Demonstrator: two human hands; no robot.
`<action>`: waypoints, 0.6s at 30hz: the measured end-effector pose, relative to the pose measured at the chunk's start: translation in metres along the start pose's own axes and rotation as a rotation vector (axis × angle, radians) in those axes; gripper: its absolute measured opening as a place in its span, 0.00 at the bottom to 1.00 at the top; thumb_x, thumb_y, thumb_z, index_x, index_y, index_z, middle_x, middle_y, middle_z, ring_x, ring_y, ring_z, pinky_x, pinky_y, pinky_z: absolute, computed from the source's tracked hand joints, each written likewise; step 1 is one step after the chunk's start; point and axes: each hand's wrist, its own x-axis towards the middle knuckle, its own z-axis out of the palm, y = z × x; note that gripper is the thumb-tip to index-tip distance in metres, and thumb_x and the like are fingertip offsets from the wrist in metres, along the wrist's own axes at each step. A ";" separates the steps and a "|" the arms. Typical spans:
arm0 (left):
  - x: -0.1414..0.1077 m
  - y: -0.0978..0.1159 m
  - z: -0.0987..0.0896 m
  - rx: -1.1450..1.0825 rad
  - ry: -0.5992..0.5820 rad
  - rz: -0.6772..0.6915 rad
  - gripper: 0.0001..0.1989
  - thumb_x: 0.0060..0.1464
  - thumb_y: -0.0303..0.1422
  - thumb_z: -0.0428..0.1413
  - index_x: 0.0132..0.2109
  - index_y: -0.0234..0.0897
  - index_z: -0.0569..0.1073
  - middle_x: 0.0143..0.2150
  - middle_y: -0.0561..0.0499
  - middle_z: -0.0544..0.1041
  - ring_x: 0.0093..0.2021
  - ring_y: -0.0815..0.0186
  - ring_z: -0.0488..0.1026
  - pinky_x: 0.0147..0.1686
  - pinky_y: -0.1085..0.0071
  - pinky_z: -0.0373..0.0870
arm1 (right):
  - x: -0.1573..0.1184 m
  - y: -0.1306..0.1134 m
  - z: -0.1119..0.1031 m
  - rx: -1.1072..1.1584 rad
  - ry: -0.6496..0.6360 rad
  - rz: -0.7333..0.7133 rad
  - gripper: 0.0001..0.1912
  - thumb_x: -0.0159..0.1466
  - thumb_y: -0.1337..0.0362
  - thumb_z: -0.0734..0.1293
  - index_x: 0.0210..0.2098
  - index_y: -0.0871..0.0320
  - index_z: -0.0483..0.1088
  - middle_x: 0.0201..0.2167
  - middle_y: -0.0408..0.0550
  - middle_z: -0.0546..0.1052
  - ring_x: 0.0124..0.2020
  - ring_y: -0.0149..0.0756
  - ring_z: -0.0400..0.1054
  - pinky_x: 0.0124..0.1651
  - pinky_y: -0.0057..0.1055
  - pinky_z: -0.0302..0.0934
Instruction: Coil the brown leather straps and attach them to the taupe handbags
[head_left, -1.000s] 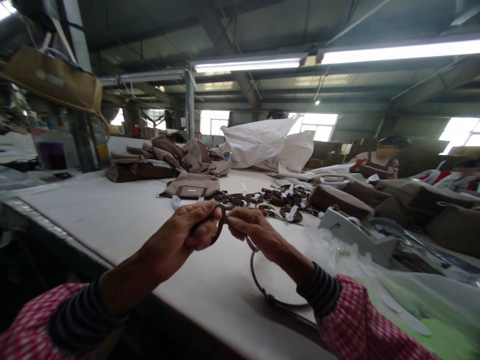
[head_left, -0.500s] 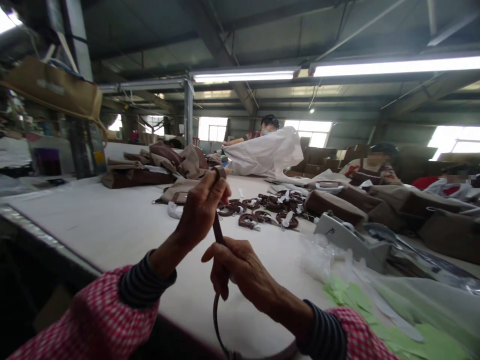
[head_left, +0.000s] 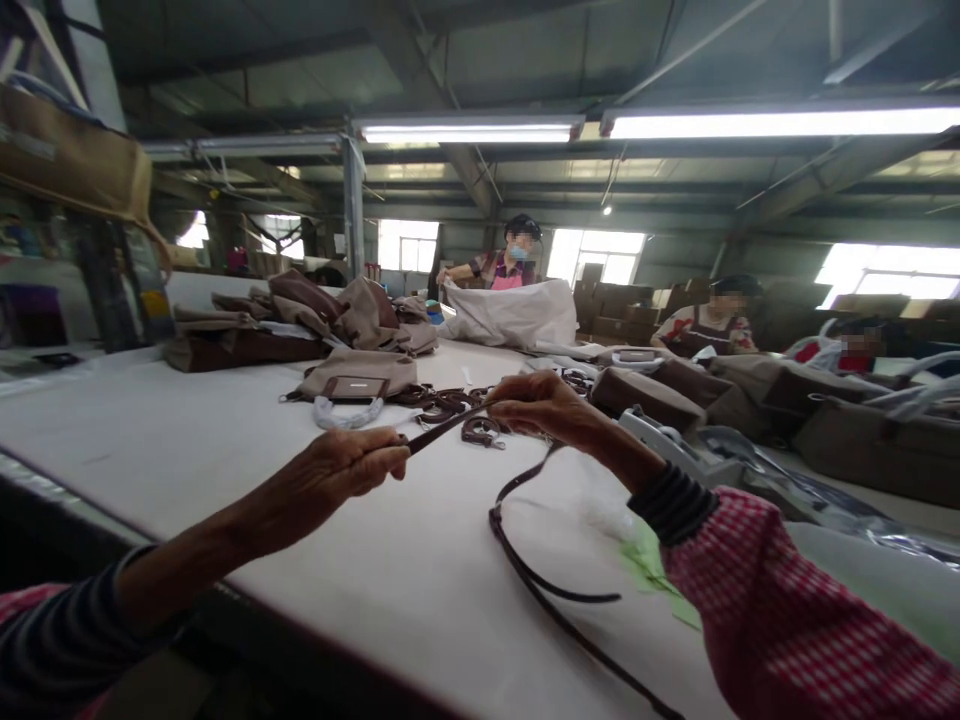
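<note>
A dark brown strap (head_left: pixel 448 424) is stretched between my two hands above the white table. My left hand (head_left: pixel 330 480) pinches one end of it at the lower left. Higher up and to the right, my right hand (head_left: pixel 546 405) grips the strap between thumb and fingers. From below my right hand the rest of the strap loops down and trails toward the table's near edge, with one loose tip pointing right. Beyond my hands lie several coiled brown straps (head_left: pixel 480 432) with metal clips. A beige and brown bag (head_left: pixel 358 378) with a wrapped handle sits behind my left hand.
Folded bags (head_left: pixel 247 340) are heaped at the back left, and more bags (head_left: pixel 757 395) line the right side. A grey tape dispenser (head_left: pixel 664 450) and green paper pieces (head_left: pixel 645 560) are at the right. Across the table a co-worker (head_left: pixel 517 255) handles white cloth (head_left: pixel 517 310).
My hands have moved apart, the left down and leftward, the right up and rightward, pulling the strap taut between them. The white cloth has sunk lower. The view has shifted slightly right.
</note>
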 end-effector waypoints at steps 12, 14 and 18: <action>0.049 0.098 -0.023 -1.375 0.436 0.170 0.22 0.77 0.35 0.43 0.34 0.31 0.72 0.23 0.58 0.58 0.18 0.78 0.53 0.19 0.82 0.60 | 0.004 0.004 0.081 0.100 0.222 -0.160 0.26 0.72 0.43 0.65 0.43 0.62 0.78 0.21 0.37 0.61 0.23 0.27 0.52 0.27 0.27 0.46; 0.065 0.101 -0.021 -1.277 0.523 0.272 0.19 0.75 0.37 0.50 0.36 0.32 0.74 0.25 0.57 0.63 0.20 0.77 0.60 0.23 0.80 0.64 | -0.001 0.008 0.093 -0.026 0.285 -0.209 0.23 0.74 0.45 0.64 0.42 0.60 0.77 0.23 0.40 0.68 0.25 0.28 0.59 0.30 0.27 0.52; 0.085 0.086 -0.006 -0.830 0.730 0.527 0.10 0.67 0.38 0.61 0.43 0.34 0.78 0.31 0.52 0.74 0.28 0.69 0.71 0.33 0.74 0.69 | -0.019 0.014 0.103 0.066 0.163 -0.056 0.19 0.73 0.49 0.64 0.41 0.59 0.75 0.21 0.40 0.71 0.20 0.27 0.60 0.24 0.25 0.53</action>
